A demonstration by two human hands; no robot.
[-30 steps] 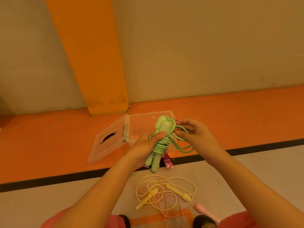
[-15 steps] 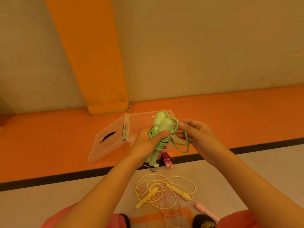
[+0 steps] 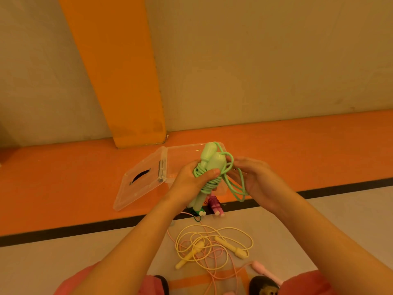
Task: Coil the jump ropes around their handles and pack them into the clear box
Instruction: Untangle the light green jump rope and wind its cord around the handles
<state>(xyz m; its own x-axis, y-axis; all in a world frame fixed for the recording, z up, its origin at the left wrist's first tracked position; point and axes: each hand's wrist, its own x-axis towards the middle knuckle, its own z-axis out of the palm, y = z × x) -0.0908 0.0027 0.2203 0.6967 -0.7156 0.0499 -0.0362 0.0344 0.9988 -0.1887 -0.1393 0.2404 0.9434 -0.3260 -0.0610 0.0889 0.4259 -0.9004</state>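
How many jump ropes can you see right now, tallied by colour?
Green jump rope, held in both hands: 1
Yellow jump rope, loose on the floor: 1
Pale pink jump rope, loose on the floor: 1
Dark pink handles, rope hidden: 1
Total: 4

Warm, dim, amber-tinted light washes the whole room evenly, with no clear source and only faint, soft shadows. The clear box lid catches slight pale glare. Wide-angle bending bows the wall and the orange pillar toward the edges. Focus stays reasonably sharp throughout.
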